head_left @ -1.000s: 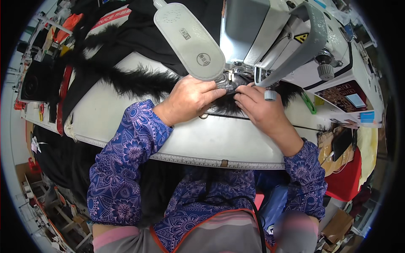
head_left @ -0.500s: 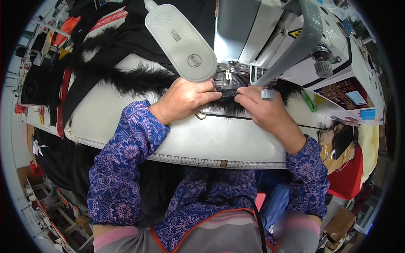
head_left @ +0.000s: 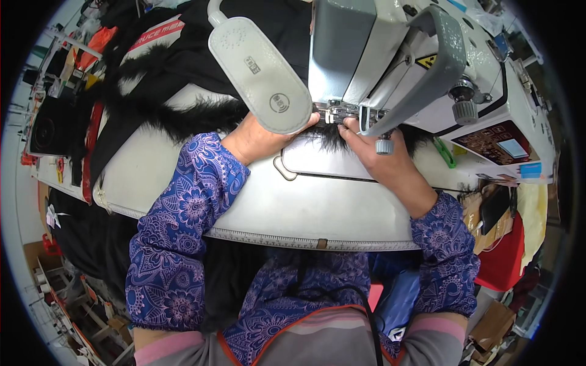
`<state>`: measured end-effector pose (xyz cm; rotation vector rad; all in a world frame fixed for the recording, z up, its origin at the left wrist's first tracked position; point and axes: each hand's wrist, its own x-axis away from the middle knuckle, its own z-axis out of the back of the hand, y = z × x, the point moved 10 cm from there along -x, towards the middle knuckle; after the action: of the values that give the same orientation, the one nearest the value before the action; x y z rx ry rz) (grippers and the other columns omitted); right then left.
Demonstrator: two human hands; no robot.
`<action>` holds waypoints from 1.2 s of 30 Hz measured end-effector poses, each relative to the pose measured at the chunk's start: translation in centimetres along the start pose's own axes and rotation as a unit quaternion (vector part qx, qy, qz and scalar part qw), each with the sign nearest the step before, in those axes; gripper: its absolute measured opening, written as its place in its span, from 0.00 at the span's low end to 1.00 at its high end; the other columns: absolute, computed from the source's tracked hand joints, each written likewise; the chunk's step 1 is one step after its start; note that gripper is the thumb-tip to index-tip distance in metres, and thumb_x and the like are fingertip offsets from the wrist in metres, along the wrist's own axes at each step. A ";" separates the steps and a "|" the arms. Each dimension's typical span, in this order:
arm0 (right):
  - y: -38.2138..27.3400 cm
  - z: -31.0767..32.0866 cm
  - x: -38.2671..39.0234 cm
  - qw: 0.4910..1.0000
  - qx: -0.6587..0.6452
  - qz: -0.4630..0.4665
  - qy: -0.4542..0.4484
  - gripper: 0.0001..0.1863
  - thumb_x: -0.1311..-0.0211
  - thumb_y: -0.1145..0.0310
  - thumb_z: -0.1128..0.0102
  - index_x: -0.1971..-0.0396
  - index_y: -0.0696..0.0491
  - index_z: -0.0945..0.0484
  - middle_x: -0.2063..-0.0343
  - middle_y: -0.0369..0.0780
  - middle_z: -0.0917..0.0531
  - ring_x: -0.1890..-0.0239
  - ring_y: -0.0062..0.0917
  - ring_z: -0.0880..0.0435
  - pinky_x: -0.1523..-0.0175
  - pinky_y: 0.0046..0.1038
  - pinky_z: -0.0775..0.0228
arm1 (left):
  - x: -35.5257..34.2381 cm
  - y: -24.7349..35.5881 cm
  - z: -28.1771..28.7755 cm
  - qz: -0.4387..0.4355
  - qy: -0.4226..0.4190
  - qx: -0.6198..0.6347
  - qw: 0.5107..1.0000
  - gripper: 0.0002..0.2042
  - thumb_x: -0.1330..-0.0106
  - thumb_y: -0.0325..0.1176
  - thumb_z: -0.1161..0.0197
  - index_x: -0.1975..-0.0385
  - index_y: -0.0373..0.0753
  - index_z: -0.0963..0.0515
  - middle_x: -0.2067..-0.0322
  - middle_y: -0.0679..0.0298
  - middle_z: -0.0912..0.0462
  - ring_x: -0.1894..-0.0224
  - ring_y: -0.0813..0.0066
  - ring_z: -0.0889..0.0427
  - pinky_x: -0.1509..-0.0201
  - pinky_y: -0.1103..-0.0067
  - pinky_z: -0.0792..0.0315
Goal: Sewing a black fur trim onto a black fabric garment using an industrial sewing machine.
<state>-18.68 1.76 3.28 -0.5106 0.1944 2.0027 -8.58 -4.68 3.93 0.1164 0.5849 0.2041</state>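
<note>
A white sewing machine (head_left: 342, 52) holds black material with feather trim (head_left: 195, 116) at its presser foot (head_left: 336, 114). My left hand (head_left: 262, 137) is tucked partly behind the pale oval lamp head (head_left: 256, 73), thumb and fingers closed on the material just left of the foot; most fingertips are hidden. My right hand (head_left: 381, 165) grips the same feathery material right of the foot, its fingers bent together below a grey bracket (head_left: 430, 73) with a knurled knob (head_left: 383, 146).
The white worktable (head_left: 305, 207) has a ruler along its front edge (head_left: 274, 240). Black cloth (head_left: 140, 18) lies behind, a dark speaker-like box (head_left: 46, 134) at left. A green tool (head_left: 445, 152), dark phone (head_left: 494, 207) and red cloth (head_left: 500, 262) lie at right.
My left hand has moved upward, more behind the lamp head. My right hand has risen slightly toward the presser foot. The feather trim has shifted, exposing more of the plate's front.
</note>
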 end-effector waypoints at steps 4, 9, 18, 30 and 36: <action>0.8 -0.3 0.2 0.999 -0.038 -0.031 0.008 0.16 0.51 0.76 0.39 0.59 0.52 0.17 0.59 0.35 0.17 0.58 0.31 0.18 0.55 0.33 0.27 | 0.4 -1.9 -0.8 0.111 -0.028 0.126 0.985 0.10 0.36 0.36 0.36 0.63 0.36 0.20 0.68 0.59 0.20 0.64 0.62 0.20 0.61 0.71 0.25; 0.5 0.1 -0.1 0.999 -0.035 -0.018 0.018 0.12 0.48 0.75 0.36 0.62 0.53 0.16 0.64 0.38 0.16 0.63 0.30 0.17 0.58 0.32 0.25 | 0.0 -1.2 -0.2 0.073 -0.005 0.094 0.993 0.10 0.36 0.36 0.36 0.66 0.34 0.21 0.71 0.60 0.21 0.68 0.64 0.22 0.62 0.72 0.27; 0.7 0.3 -0.8 0.998 -0.035 -0.048 -0.007 0.11 0.49 0.75 0.35 0.63 0.53 0.15 0.66 0.38 0.15 0.63 0.30 0.16 0.59 0.31 0.24 | 0.4 -1.8 -0.5 0.110 -0.004 0.125 0.986 0.08 0.35 0.34 0.37 0.61 0.38 0.20 0.68 0.61 0.21 0.66 0.65 0.23 0.61 0.71 0.28; 2.3 0.0 -0.9 0.982 -0.115 -0.149 0.003 0.06 0.45 0.73 0.33 0.67 0.56 0.16 0.71 0.40 0.14 0.67 0.29 0.15 0.60 0.30 0.24 | 0.3 -1.2 -0.1 0.032 0.047 0.012 0.998 0.08 0.38 0.34 0.34 0.62 0.42 0.17 0.66 0.61 0.21 0.63 0.64 0.22 0.59 0.71 0.27; 2.9 0.3 -0.7 0.956 -0.208 -0.207 0.015 0.07 0.45 0.71 0.32 0.68 0.57 0.17 0.72 0.41 0.14 0.67 0.28 0.15 0.59 0.28 0.24 | 0.2 -1.9 -0.1 0.095 0.033 0.107 0.989 0.10 0.37 0.37 0.34 0.67 0.35 0.21 0.69 0.59 0.21 0.66 0.63 0.22 0.61 0.71 0.27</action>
<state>-21.04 -0.07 3.62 -0.7781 -0.3056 1.6206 -8.15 -6.52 3.43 0.3747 0.6604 0.3304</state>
